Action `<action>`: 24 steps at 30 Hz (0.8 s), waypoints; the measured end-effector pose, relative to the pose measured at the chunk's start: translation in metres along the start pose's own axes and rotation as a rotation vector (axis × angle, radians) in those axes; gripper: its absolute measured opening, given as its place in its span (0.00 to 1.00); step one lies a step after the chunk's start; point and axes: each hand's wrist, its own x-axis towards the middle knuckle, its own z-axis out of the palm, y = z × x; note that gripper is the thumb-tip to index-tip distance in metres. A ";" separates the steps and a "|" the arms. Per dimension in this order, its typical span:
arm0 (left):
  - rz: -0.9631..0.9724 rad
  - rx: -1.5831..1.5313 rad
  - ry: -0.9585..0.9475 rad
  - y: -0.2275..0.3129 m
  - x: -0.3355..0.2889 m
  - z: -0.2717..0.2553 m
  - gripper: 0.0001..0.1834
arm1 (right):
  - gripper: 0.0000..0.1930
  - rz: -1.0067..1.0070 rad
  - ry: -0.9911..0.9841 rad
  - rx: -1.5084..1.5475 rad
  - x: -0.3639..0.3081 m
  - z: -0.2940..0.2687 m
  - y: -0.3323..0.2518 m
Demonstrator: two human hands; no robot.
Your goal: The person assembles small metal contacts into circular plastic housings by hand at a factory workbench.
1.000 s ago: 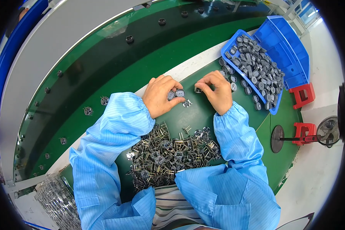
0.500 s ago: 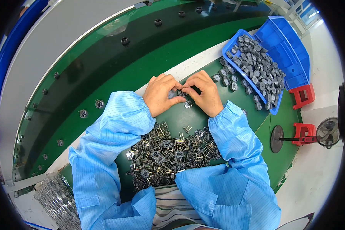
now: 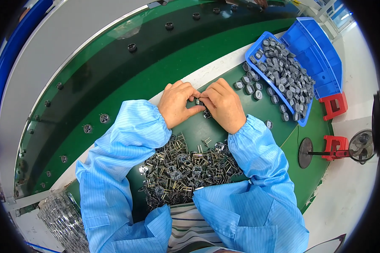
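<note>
Over the green worktop, my left hand (image 3: pixel 179 104) and my right hand (image 3: pixel 224 106) meet fingertip to fingertip. Both pinch a small dark round part with shiny metal bits (image 3: pixel 198 101), mostly covered by the fingers. Just under the right fingers shows a second round part (image 3: pixel 207 114); whether it lies on the worktop or touches the hand I cannot tell. Between my forearms, close to my body, lies a heap of dark plug inserts with brassy metal pins (image 3: pixel 183 170). One loose pinned insert (image 3: pixel 206 141) lies at the heap's far edge.
A tilted blue bin (image 3: pixel 257 36) full of grey round housings stands at the far right, with several loose housings (image 3: pixel 249 89) beside it. Beyond a white ledge (image 3: pixel 211 71), a green conveyor belt (image 3: pixel 114 90) carries spaced round parts. Red stools (image 3: pixel 334 106) and a fan (image 3: pixel 361 145) are at right.
My right hand has turned inward and its fingers now cover more of both small parts. My left hand stays nearly still. The parts on the belt have shifted slightly leftward.
</note>
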 end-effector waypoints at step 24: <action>0.168 0.062 -0.565 -0.016 0.011 -0.068 0.25 | 0.08 0.321 -0.372 0.444 -0.011 -0.029 0.020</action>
